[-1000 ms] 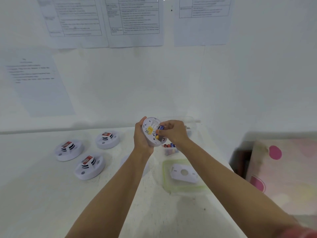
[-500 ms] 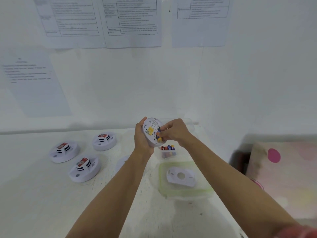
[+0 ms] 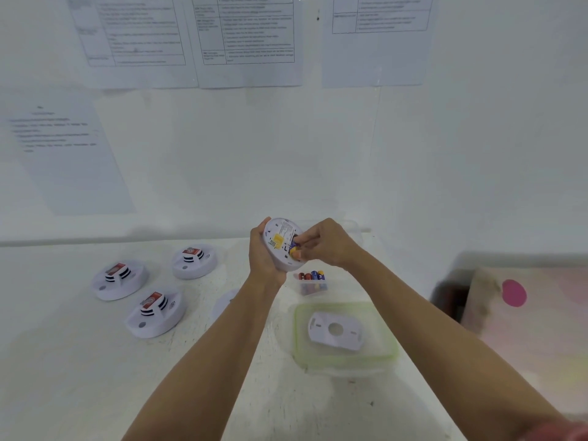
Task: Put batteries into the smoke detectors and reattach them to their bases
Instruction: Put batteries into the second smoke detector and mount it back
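Nearest, one loose base [image 3: 334, 330] lies in the green-rimmed container [image 3: 297, 332] close to the table's [image 3: 79, 377] right edge; a second base [image 3: 224, 302] is half hidden under the left forearm. Above the battery tub [image 3: 311, 281], the left hand [image 3: 262, 256] cups the upturned smoke detector [image 3: 280, 246] round its rim, and the right hand [image 3: 324, 243] pinches a battery [image 3: 294, 248] at its compartment: seating looks unfinished, base not on. Farther left, three detectors [image 3: 156, 313] sit face-up, apparently assembled, with open tabletop around them and the wall close behind.
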Demonstrator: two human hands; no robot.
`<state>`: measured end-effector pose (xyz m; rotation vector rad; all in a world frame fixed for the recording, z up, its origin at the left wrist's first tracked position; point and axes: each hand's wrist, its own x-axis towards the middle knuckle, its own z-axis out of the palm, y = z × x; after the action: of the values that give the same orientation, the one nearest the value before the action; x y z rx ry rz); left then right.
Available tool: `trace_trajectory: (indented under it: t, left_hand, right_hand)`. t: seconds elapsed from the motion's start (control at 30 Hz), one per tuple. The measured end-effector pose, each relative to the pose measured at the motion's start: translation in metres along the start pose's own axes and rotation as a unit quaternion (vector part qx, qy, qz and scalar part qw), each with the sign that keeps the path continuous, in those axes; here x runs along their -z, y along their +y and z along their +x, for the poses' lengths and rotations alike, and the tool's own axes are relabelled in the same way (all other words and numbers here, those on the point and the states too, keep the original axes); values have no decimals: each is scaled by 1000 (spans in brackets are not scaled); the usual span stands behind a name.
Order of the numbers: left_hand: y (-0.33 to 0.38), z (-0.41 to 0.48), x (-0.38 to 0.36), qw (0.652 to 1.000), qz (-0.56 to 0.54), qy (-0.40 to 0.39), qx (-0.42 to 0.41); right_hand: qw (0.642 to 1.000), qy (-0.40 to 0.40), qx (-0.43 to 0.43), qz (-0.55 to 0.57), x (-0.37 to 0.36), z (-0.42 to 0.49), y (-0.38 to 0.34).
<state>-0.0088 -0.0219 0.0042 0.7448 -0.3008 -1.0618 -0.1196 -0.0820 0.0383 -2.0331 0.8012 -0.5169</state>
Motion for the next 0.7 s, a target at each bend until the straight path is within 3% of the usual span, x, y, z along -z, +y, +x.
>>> trace_trajectory:
  t: [0.23,0.47,0.7]
  left_hand:
    - [1,-2,-5,1000,-9,14,-9]
    - [1,-5,-12,1000,-12,16,-3]
    - [0,7,-2,1000,-26,15,-7]
  right_hand:
    - [998,53,30,-5,-8,5,10]
    - [997,53,59,5,-3,16,14]
    - [995,32,52,-75,-8,21,9]
